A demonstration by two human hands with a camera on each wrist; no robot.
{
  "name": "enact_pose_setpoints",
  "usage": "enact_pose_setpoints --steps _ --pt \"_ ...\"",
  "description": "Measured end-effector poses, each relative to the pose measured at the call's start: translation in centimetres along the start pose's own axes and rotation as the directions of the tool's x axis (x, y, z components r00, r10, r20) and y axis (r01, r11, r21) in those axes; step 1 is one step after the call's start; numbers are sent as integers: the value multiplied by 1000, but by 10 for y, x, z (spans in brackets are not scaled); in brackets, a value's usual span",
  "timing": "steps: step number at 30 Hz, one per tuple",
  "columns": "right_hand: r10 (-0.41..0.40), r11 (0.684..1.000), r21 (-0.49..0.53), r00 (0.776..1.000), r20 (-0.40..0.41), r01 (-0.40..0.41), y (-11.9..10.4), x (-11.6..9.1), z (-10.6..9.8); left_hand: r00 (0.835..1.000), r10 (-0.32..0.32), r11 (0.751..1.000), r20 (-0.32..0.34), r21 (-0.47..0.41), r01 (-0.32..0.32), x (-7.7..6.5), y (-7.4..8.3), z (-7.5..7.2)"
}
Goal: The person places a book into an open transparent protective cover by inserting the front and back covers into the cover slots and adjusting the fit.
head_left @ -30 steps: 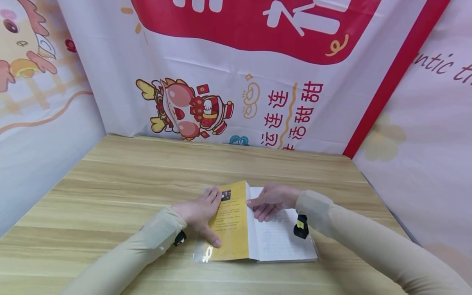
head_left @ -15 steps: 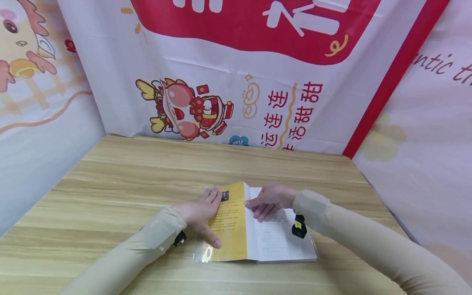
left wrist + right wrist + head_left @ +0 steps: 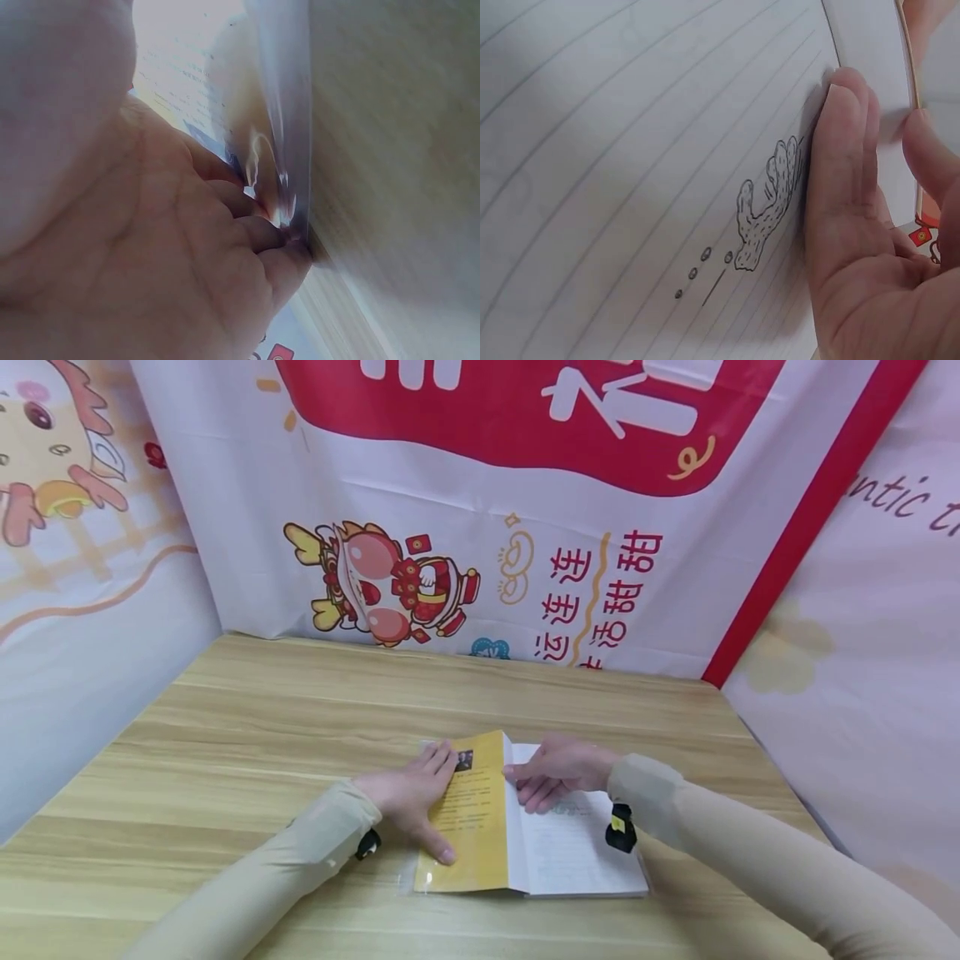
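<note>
A book lies on the table with its yellow printed flap [image 3: 476,835] folded out to the left and a white lined page [image 3: 585,864] on the right. My left hand [image 3: 412,797] rests on the flap's left side, thumb spread towards me. In the left wrist view its fingertips press at the edge of a clear plastic cover [image 3: 296,82]. My right hand [image 3: 558,772] pinches the flap's raised inner edge. The right wrist view has the thumb [image 3: 934,154] on the far side of that edge, while the fingers lie against the lined page [image 3: 615,195] beside a coral-like drawing [image 3: 769,202].
The wooden table [image 3: 247,752] spreads around the book. Behind it hangs a white and red printed cloth [image 3: 450,477], and more printed cloth [image 3: 862,652] covers the right side. Both sleeved forearms reach in from the near edge.
The yellow flap's pinched edge shifts very slightly with my right hand. My left hand keeps its place on the flap. The head view has drifted a little, and glare on the plastic has lessened.
</note>
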State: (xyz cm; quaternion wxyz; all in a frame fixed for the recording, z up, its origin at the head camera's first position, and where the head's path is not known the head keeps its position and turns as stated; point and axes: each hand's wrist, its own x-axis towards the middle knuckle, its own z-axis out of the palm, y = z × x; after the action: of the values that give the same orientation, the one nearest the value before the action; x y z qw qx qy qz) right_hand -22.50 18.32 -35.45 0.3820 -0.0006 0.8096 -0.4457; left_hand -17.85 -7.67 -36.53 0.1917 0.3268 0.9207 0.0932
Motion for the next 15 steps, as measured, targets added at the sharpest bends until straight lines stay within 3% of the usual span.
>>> enact_pose_setpoints --steps 7,15 --pt "19 1000 -7 999 -45 -20 -1 4 3 1000 -4 1000 4 -27 4 -1 -1 0" --pt "4 1000 -11 999 -43 -5 1 3 3 1000 5 1000 3 -19 -5 1 -3 1"
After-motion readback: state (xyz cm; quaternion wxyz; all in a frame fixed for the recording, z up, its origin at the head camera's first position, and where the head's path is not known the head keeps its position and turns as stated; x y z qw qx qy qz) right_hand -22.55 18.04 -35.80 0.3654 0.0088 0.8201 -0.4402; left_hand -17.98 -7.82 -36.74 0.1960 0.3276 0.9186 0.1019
